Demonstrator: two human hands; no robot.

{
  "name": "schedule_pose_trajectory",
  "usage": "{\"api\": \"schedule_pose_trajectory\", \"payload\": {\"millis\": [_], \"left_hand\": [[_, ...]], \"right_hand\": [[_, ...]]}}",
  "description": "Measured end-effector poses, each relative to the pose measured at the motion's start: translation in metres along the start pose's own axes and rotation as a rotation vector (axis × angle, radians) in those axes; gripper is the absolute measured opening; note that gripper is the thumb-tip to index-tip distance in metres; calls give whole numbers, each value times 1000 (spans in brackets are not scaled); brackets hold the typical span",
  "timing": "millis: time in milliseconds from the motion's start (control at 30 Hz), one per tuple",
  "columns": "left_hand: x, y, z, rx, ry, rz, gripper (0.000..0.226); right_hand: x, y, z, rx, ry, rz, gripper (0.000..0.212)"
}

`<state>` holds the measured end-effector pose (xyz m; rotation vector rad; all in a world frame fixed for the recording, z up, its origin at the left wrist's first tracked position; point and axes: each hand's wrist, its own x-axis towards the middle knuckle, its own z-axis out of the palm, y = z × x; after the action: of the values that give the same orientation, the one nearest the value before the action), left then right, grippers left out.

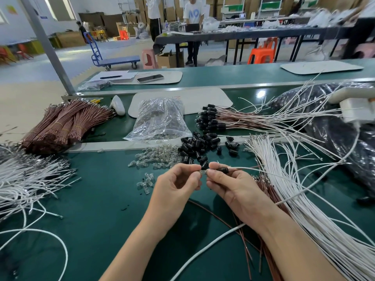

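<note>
Two bare forearms come in from the bottom edge, over the green table top (97,209). A loose white cable (203,248) runs under the right wrist.

Left hand (178,185): fingers curled, thumb and forefinger tips pinching a small clear bulb (203,172). Right hand (233,187): thumb and forefinger pinch a black socket (222,169), and the other fingers are folded beneath. The bulb sits between the two hands, at the mouth of the socket and raised above the table. Whether it is seated inside cannot be told. A white wire (253,169) leaves the far end of the socket and trails off to the right.

Just beyond the hands:
- a heap of black sockets (197,144)
- a scatter of loose bulbs (160,158) to its left
- a clear bag of bulbs (160,118) farther back

Tied bundles of brown wires (65,124) lie at far left, with loose white wires (26,179) nearer. A thick sheaf of white wires (304,209) lies to the right of the right arm. Wired sockets (209,118) are laid in a row behind the heap.
</note>
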<state>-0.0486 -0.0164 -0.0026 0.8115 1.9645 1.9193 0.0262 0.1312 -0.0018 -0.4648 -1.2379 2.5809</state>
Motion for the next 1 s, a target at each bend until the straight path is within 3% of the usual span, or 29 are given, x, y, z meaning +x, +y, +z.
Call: {"api": "schedule_pose_trajectory", "payload": {"millis": [800,1000], "left_hand": [[0,-3,2,10,8,50,18],[-1,-5,-4,195,-71,151,23]], "right_hand": [[0,1,2,26,4,6,16],[0,0,0,2,-11,31,16]]}}
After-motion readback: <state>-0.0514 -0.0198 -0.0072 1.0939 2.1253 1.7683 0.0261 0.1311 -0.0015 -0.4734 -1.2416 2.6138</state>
